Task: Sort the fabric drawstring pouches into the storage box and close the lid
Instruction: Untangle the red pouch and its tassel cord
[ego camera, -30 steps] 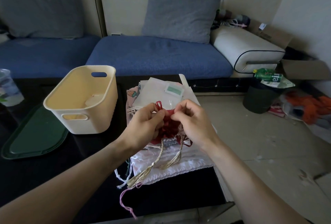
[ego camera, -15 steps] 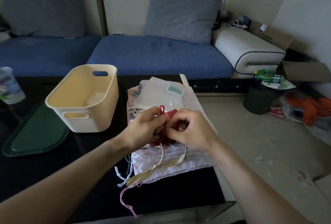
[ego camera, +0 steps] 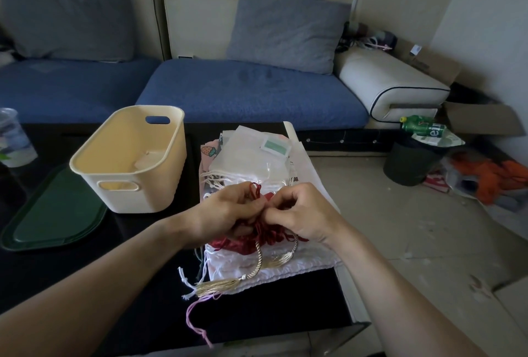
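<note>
A red drawstring pouch (ego camera: 245,241) with gold tasselled cords lies bunched on top of a pile of white and patterned pouches (ego camera: 257,162) on the dark table. My left hand (ego camera: 225,211) and my right hand (ego camera: 297,213) meet over it, each pinching its red cords and gathered top. The cream storage box (ego camera: 128,191) stands open to the left of the pile, with one pale item on its bottom. Its dark green lid (ego camera: 54,213) lies flat on the table left of the box.
A clear plastic cup (ego camera: 14,139) stands at the table's far left edge. The table's right edge (ego camera: 348,293) runs just past the pile. A blue sofa (ego camera: 228,93) is behind, and a black bin (ego camera: 411,162) with clutter is on the floor to the right.
Both hands have sunk lower and drawn closer together on the red pouch, bunching it more. The gold tassels have dropped onto the white pouch below.
</note>
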Motion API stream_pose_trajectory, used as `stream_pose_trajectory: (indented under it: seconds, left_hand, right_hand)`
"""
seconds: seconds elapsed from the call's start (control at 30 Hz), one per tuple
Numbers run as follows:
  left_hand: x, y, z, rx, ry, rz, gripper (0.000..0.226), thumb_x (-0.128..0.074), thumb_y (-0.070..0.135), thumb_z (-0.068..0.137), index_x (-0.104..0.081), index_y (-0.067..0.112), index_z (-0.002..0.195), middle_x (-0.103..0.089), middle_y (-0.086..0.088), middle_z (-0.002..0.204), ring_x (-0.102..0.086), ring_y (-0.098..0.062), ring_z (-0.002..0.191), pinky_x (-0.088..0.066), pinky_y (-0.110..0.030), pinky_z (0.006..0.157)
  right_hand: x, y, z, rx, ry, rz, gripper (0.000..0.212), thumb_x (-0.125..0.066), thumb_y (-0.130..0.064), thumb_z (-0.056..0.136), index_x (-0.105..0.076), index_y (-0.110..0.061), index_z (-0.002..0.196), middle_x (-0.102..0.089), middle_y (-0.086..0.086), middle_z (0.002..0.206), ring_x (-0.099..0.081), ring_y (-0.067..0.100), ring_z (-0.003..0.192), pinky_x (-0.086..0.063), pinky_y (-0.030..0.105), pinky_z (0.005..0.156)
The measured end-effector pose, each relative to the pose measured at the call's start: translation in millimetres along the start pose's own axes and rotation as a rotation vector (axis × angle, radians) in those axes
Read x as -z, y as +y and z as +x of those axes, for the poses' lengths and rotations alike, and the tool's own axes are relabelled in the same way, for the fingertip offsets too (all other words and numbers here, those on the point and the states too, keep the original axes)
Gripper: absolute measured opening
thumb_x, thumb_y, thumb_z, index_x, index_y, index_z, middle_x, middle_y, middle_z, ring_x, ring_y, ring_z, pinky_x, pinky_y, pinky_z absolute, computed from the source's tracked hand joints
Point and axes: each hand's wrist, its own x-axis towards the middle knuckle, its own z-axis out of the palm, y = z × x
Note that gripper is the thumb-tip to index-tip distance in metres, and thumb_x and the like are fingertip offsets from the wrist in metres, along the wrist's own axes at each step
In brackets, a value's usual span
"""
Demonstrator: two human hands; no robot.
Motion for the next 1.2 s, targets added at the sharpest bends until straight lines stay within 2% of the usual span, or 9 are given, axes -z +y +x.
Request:
stream_pose_trajectory:
  seconds: [0.13,0.27,0.33,0.4,0.5,0.73,0.83,1.0,1.2]
  left_hand:
    - [-2.6,2.0,-2.5,0.021,0.018,0.062,0.015,-0.05,0.015,0.101,-0.048,0.005,0.091,-0.042,-0.004,0.059,-0.035,-0.013,0.046,-0.026,-0.024,0.043]
    - [-7.3,5.7,-1.3,-0.027,0.133,0.121,0.018,-0.054,0.017,0.1,-0.052,0.001,0.093,-0.056,0.004,0.056,-0.044,-0.007,0.046,-0.035,-0.017,0.045]
    - [-8.1,5.4,0.6,-0.057,0.211,0.14,0.023,-0.056,0.017,0.099,-0.055,-0.006,0.096,-0.061,0.002,0.059,-0.045,-0.009,0.049,-0.035,-0.015,0.045]
    - [-8.1,3.9,1.9,-0.082,0.277,0.131,0.027,-0.061,0.016,0.096,-0.058,-0.01,0.1,-0.066,-0.009,0.069,-0.048,-0.014,0.055,-0.036,-0.015,0.047]
    - [-5.8,2.3,2.7,-0.139,0.345,0.153,0.017,-0.071,0.008,0.087,-0.064,-0.005,0.094,-0.073,-0.014,0.075,-0.061,-0.007,0.055,-0.044,-0.012,0.053]
    - [2.4,6.3,0.3,-0.24,0.367,0.302,0.014,-0.083,0.005,0.073,-0.075,0.011,0.081,-0.076,-0.005,0.075,-0.071,-0.012,0.067,-0.057,-0.02,0.066]
    - [2.2,6.9,-1.0,-0.293,0.431,0.403,0.009,-0.082,0.008,0.077,-0.076,0.011,0.083,-0.076,0.0,0.074,-0.072,-0.016,0.067,-0.057,-0.02,0.064]
    - [-2.9,-0.1,0.6,-0.291,0.513,0.485,0.008,-0.082,0.016,0.078,-0.075,0.013,0.082,-0.071,0.007,0.064,-0.06,-0.006,0.052,-0.047,-0.015,0.055]
    - [-0.2,8.3,-1.5,-0.233,0.406,0.292,0.021,-0.079,0.016,0.078,-0.067,0.0,0.084,-0.071,-0.016,0.066,-0.057,-0.016,0.046,-0.046,-0.02,0.049]
  right_hand:
    - [-3.3,0.7,-3.1,0.043,-0.025,-0.017,0.006,-0.076,-0.002,0.076,-0.073,0.001,0.072,-0.067,0.003,0.068,-0.056,0.005,0.06,-0.044,0.021,0.061]
    - [-2.7,-1.1,-1.7,0.024,-0.024,0.024,0.015,-0.073,-0.02,0.068,-0.074,-0.005,0.068,-0.072,0.01,0.074,-0.06,0.017,0.061,-0.047,0.025,0.06]
    - [-2.5,-2.2,-1.6,0.009,-0.012,0.061,0.012,-0.073,-0.015,0.071,-0.07,-0.01,0.061,-0.066,0.007,0.063,-0.054,0.01,0.053,-0.041,0.021,0.053]
    - [-2.7,-2.7,-1.7,0.012,0.007,0.081,0.027,-0.071,-0.004,0.079,-0.064,-0.016,0.056,-0.057,-0.005,0.051,-0.047,0.003,0.047,-0.037,0.017,0.049]
    - [-3.2,-3.7,-2.2,0.01,0.041,0.074,0.025,-0.069,-0.002,0.081,-0.061,-0.01,0.058,-0.052,-0.009,0.049,-0.045,0.0,0.046,-0.036,0.013,0.048]
    - [-7.0,-3.6,-0.2,0.027,0.173,0.154,0.02,-0.068,0.0,0.079,-0.059,0.006,0.062,-0.048,-0.004,0.048,-0.043,0.004,0.046,-0.035,0.016,0.045]
    - [-9.8,-3.7,0.3,0.028,0.167,0.159,0.02,-0.068,-0.001,0.079,-0.059,0.003,0.062,-0.05,-0.001,0.051,-0.045,0.006,0.049,-0.036,0.018,0.048]
    - [-7.7,-3.5,0.5,0.002,0.046,0.102,0.028,-0.065,-0.004,0.083,-0.054,-0.012,0.059,-0.047,-0.007,0.05,-0.042,0.003,0.046,-0.034,0.016,0.047]
    - [-1.7,-2.0,1.8,-0.032,0.027,0.084,0.025,-0.067,-0.006,0.082,-0.057,-0.011,0.06,-0.049,-0.009,0.048,-0.043,0.003,0.044,-0.034,0.017,0.047]
